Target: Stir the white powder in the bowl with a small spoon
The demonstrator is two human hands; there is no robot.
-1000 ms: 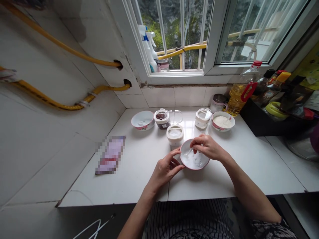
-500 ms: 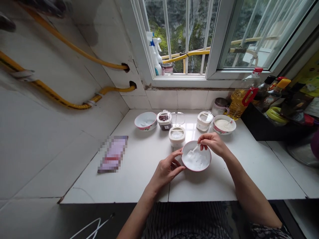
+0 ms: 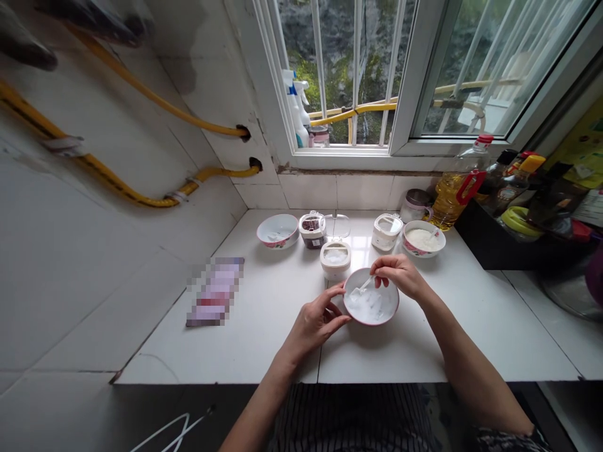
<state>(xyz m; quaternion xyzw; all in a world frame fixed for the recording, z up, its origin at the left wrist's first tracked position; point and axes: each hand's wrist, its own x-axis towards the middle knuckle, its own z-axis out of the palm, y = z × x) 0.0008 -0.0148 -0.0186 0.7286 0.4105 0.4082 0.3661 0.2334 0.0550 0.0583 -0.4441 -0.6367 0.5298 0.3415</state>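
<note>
My left hand (image 3: 320,317) grips the left rim of a small white bowl (image 3: 393,309), thumb at the near side and fingers at the far side. White powder or grains (image 3: 370,307) lie inside the bowl. Between the pinched fingers of my right hand (image 3: 398,273) is a small white spoon (image 3: 362,287), its tip down in the bowl. Just behind the bowl stands a white container (image 3: 335,269) with white contents and its clear lid raised. A similar container of dark red contents (image 3: 312,231) is behind it to the left.
A flowered bowl (image 3: 277,231) stands at the back left. Toward the back right are a lidded white container (image 3: 387,232), a bowl of pale grains (image 3: 424,240), a jar (image 3: 416,204) and an oil bottle (image 3: 452,188). A black box (image 3: 485,245) holds bottles. A blurred purple packet (image 3: 217,292) lies left.
The spoon and my right hand have shifted slightly left within the bowl. My left hand keeps its hold on the rim. The view has tilted a little.
</note>
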